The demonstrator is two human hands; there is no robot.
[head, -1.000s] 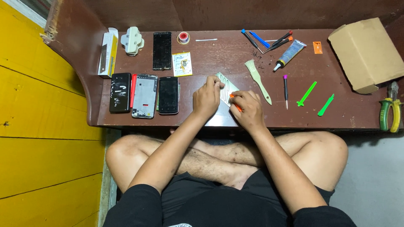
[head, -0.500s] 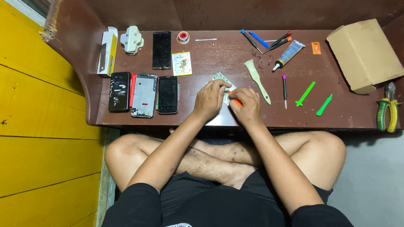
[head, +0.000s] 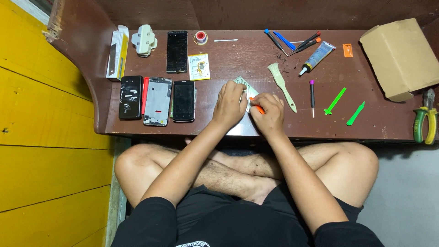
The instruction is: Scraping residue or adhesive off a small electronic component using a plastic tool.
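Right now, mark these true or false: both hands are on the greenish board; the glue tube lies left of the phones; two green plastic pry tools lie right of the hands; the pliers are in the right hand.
1. Both hands, left hand and right hand, are on the small greenish circuit board. True.
2. The grey glue tube lies left of the three dark phones. False: it lies up and to the right of the hands.
3. Two bright green plastic pry tools lie right of the hands. True.
4. The green-and-yellow-handled pliers are in the right hand. False: they lie at the table's far right; its fingers hold a small orange tool.
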